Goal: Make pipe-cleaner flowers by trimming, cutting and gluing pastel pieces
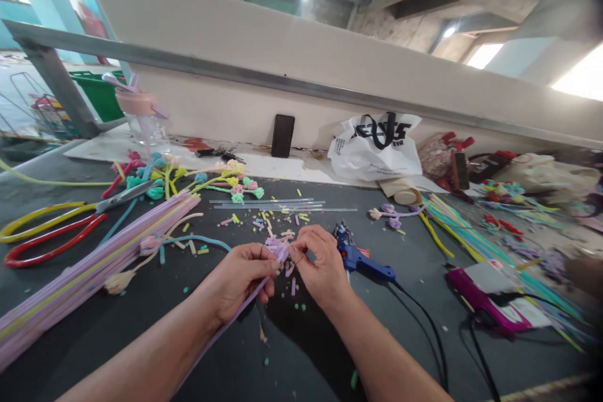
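My left hand (242, 279) grips a lilac pipe cleaner (245, 308) whose long end runs down under my wrist. My right hand (318, 264) pinches the coiled tip of that same pipe cleaner (281, 252) between thumb and fingers. Both hands meet above the dark table (141, 314). Small coloured cut bits (264, 221) lie scattered just beyond the hands. A blue glue gun (360, 259) lies right beside my right hand.
A bundle of lilac and yellow pipe cleaners (85, 270) lies at left, with red-and-yellow-handled scissors (51, 229). Finished pipe-cleaner flowers (226, 182) and clear glue sticks (277, 204) sit farther back. A phone (282, 135), white bag (374, 147) and pink box (490, 295) lie around.
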Demonstrator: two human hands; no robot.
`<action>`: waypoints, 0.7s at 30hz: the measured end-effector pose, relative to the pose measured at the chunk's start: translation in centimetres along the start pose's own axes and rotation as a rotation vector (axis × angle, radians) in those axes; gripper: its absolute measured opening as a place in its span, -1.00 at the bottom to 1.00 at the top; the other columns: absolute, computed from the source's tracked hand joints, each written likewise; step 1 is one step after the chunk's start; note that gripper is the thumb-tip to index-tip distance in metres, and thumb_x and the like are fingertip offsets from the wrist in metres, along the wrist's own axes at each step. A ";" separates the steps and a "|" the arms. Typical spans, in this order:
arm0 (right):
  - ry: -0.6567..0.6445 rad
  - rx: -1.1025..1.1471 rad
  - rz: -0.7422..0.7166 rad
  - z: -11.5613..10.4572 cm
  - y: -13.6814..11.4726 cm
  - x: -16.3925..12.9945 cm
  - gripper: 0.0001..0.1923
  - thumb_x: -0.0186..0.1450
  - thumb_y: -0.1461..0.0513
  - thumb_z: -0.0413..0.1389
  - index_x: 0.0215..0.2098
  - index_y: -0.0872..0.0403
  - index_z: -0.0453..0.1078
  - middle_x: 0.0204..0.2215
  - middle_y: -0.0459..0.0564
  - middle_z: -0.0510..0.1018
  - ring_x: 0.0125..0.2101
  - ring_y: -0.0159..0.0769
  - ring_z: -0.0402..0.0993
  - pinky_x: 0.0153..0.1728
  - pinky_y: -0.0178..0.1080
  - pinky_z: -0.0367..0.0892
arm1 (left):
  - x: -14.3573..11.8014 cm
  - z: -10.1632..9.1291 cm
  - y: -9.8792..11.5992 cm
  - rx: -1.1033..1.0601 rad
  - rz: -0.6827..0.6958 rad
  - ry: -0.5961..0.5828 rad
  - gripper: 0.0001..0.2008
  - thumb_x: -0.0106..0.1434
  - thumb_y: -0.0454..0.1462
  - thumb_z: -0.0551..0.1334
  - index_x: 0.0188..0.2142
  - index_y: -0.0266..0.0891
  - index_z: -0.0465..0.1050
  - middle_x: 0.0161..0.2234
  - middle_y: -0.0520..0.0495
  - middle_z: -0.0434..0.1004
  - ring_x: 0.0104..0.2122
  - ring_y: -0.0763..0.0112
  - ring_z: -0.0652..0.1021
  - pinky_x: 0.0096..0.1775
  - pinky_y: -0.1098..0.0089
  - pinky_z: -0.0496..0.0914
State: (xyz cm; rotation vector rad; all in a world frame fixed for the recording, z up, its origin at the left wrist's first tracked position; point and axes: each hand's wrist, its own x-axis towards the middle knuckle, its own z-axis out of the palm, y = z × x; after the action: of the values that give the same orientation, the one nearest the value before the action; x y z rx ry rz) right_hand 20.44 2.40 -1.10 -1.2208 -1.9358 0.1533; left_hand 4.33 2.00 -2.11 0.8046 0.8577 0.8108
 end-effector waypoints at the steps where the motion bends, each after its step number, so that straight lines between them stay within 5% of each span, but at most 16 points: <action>1: -0.003 -0.008 0.003 0.0 0.0 0.0 -0.83 0.15 0.34 0.08 -0.59 0.06 0.27 -0.50 -0.10 0.39 -0.35 -0.31 0.36 -0.25 -0.22 0.14 | 0.0 0.0 0.0 -0.007 -0.004 0.000 -0.87 -0.03 -0.32 0.29 -0.53 -0.30 0.33 -0.71 0.09 0.35 -0.74 0.59 0.36 -0.70 0.59 0.23; 11: 0.010 0.077 0.089 -0.5 0.2 0.0 -0.77 0.30 0.25 -0.09 -0.46 0.05 0.32 -0.40 -0.03 0.44 -0.28 -0.29 0.37 -0.22 -0.23 0.19 | 0.1 -0.2 -0.1 -0.017 -0.014 -0.006 -0.87 -0.01 -0.32 0.28 -0.53 -0.30 0.32 -0.71 0.08 0.34 -0.74 0.60 0.36 -0.70 0.60 0.22; 21: 0.015 -0.118 0.085 -0.7 0.5 0.2 -0.88 0.23 0.30 -0.01 -0.45 0.05 0.31 -0.43 -0.06 0.48 -0.35 -0.30 0.38 -0.24 -0.22 0.11 | 0.2 -0.5 0.2 0.098 0.085 0.113 -0.85 0.05 -0.27 0.23 -0.53 -0.26 0.27 -0.77 0.07 0.37 -0.77 0.57 0.33 -0.68 0.55 0.20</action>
State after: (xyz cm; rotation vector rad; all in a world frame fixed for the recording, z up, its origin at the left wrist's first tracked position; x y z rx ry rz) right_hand 21.24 2.62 -0.74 -1.3788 -1.9033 0.0744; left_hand 3.94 2.41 -2.20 0.8928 0.9743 0.9012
